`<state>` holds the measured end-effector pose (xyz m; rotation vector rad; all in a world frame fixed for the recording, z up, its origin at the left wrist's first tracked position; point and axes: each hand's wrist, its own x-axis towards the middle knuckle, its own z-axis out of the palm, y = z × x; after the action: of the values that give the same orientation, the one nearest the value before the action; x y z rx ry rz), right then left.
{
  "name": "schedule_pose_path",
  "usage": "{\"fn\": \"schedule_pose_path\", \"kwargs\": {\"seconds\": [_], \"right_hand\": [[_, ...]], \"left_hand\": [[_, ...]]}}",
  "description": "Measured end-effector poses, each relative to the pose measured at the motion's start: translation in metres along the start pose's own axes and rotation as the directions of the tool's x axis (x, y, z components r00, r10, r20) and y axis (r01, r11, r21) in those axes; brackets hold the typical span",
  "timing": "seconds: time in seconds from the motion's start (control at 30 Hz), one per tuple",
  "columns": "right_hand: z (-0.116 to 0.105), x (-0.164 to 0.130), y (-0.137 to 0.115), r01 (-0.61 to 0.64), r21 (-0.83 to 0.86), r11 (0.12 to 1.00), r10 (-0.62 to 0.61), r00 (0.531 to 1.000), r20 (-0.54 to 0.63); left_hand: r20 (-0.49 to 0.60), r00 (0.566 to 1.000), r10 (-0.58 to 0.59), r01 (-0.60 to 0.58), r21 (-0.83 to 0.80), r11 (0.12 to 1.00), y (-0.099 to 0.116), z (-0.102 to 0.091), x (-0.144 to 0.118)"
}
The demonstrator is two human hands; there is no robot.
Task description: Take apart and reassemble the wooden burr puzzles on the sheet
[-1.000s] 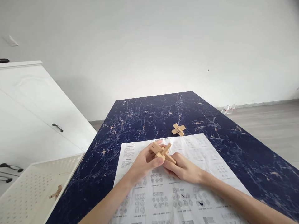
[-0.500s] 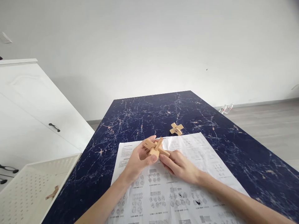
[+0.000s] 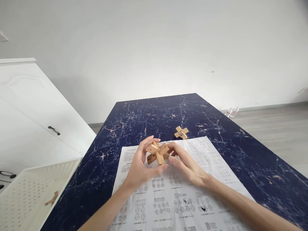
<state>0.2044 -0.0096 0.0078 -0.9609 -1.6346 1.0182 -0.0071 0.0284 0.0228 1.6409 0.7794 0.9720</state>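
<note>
Between my two hands is a wooden interlocking puzzle [image 3: 159, 154], its marked bars crossing and pointing several ways. My left hand [image 3: 141, 166] curves around its left side, fingers behind and thumb along the lower front. From the right, my right hand [image 3: 186, 163] grips a bar of it between thumb and fingers; the fingertips are partly hidden behind the wood. Below both hands lies a large instruction sheet [image 3: 168, 205] printed with small diagrams. Just past the sheet's far edge sits a second wooden puzzle [image 3: 181, 132], cross-shaped with a dark mark, touched by neither hand.
The dark blue marbled table [image 3: 154, 118] reaches toward a white wall. At lower left, a perforated cream basket [image 3: 21, 205] holds another wooden piece [image 3: 51, 199]. A white cabinet [image 3: 36, 106] stands left, and clear plastic bottles [image 3: 232, 112] are beyond the table's right edge.
The puzzle in my hands has been turned, so marked bar faces now show. My right hand has shifted slightly upward, its fingers now at the puzzle's upper right side.
</note>
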Motion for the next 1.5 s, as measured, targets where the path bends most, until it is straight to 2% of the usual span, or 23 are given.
{"fn": "schedule_pose_path", "kwargs": {"seconds": [0.07, 0.17, 0.27, 0.43, 0.53, 0.63, 0.73, 0.83, 0.93, 1.13, 1.3, 1.5], "right_hand": [[-0.003, 0.001, 0.000, 0.062, 0.003, 0.998, -0.061, 0.995, -0.081], [-0.002, 0.002, 0.003, 0.013, -0.077, 0.997, -0.025, 0.986, -0.167], [0.000, 0.005, 0.009, -0.090, -0.106, 0.990, 0.077, 0.990, -0.122], [0.000, 0.006, 0.015, -0.223, 0.047, 0.974, 0.222, 0.975, 0.033], [0.001, 0.005, 0.018, -0.266, 0.171, 0.949, 0.254, 0.963, 0.091], [0.004, 0.003, 0.020, -0.279, 0.247, 0.928, 0.256, 0.959, 0.120], [0.005, 0.001, 0.019, -0.247, 0.240, 0.939, 0.230, 0.969, 0.095], [0.006, 0.000, 0.018, -0.190, 0.056, 0.980, 0.191, 0.982, -0.007], [0.006, 0.000, 0.016, -0.205, -0.078, 0.976, 0.201, 0.978, -0.052], [0.007, 0.003, 0.016, -0.271, 0.032, 0.962, 0.272, 0.962, -0.010], [0.009, 0.003, 0.021, -0.293, 0.064, 0.954, 0.295, 0.954, -0.042], [0.010, 0.005, 0.020, -0.331, 0.166, 0.929, 0.340, 0.940, -0.031]], "left_hand": [[-0.022, 0.997, 0.077, -0.073, 0.162, 0.984, 0.000, 0.003, -0.002], [0.034, 0.989, 0.142, -0.145, 0.352, 0.925, -0.002, 0.005, -0.004], [0.084, 0.988, 0.127, -0.150, 0.411, 0.899, -0.005, 0.005, -0.006], [0.077, 0.993, 0.093, -0.117, 0.406, 0.907, -0.007, 0.003, -0.006], [0.098, 0.992, 0.077, -0.110, 0.392, 0.914, -0.007, 0.002, -0.005], [0.169, 0.981, 0.091, -0.149, 0.376, 0.915, -0.006, 0.001, -0.003], [0.205, 0.976, 0.077, -0.151, 0.376, 0.914, -0.007, 0.000, -0.002], [0.216, 0.974, 0.072, -0.148, 0.359, 0.921, -0.008, 0.000, -0.002], [0.212, 0.974, 0.075, -0.146, 0.341, 0.929, -0.009, 0.000, -0.002], [0.173, 0.975, 0.143, -0.192, 0.315, 0.929, -0.008, 0.002, -0.002], [0.102, 0.969, 0.225, -0.247, 0.335, 0.909, -0.007, 0.004, -0.003], [0.092, 0.981, 0.172, -0.193, 0.315, 0.929, -0.003, 0.006, -0.006]]}}
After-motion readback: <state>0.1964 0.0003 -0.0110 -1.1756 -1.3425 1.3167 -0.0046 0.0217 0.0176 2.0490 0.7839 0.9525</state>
